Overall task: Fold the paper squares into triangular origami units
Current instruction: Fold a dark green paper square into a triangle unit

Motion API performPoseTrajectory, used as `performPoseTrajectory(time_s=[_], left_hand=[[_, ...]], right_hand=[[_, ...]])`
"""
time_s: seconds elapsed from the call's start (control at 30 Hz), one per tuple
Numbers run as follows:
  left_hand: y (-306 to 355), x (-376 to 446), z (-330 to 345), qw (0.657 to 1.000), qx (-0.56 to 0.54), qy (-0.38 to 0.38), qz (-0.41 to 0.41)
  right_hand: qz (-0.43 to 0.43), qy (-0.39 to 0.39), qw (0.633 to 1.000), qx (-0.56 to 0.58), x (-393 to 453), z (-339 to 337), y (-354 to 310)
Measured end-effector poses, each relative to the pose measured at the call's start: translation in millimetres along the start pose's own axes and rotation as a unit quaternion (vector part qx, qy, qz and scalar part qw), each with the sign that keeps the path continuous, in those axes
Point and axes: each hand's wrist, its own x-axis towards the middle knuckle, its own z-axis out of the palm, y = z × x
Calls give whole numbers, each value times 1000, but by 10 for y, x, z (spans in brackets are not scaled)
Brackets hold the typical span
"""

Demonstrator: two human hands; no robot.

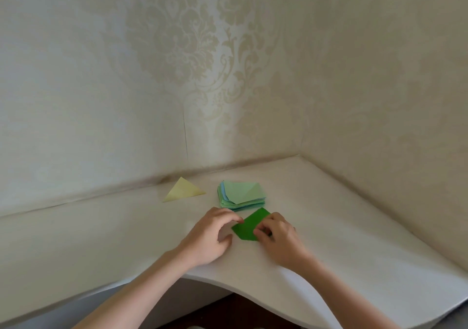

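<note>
A dark green paper square (249,224) lies on the white table (342,227), turned like a diamond. My left hand (211,237) rests at its left corner, fingertips curled down onto the paper's edge. My right hand (277,237) covers the paper's lower right part, its fingers curled and pinching the paper there. Behind them sits a stack of pale green and blue paper squares (240,197), with a light green folded piece on top. A folded yellow triangle (183,190) lies to the left of the stack.
The table fits into a wall corner; patterned wallpaper (202,62) rises behind and to the right. The table's front edge curves inward near my forearms, with a dark gap below it.
</note>
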Motion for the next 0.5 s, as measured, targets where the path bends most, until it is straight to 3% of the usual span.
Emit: performPoseTrajectory(time_s=[0.17,0.27,0.4,0.5], left_hand=[[72,55,36,993,75,31,91],[118,52,74,987,102,31,121],[168,3,129,984,118,32,132],[194,-11,156,992,75,45,93]], right_hand=[[-37,-34,998,27,-26,-153,49],[-55,9,997,44,-58,-141,75],[-120,73,989,54,-145,-123,169],[-159,80,983,34,-227,-138,220]])
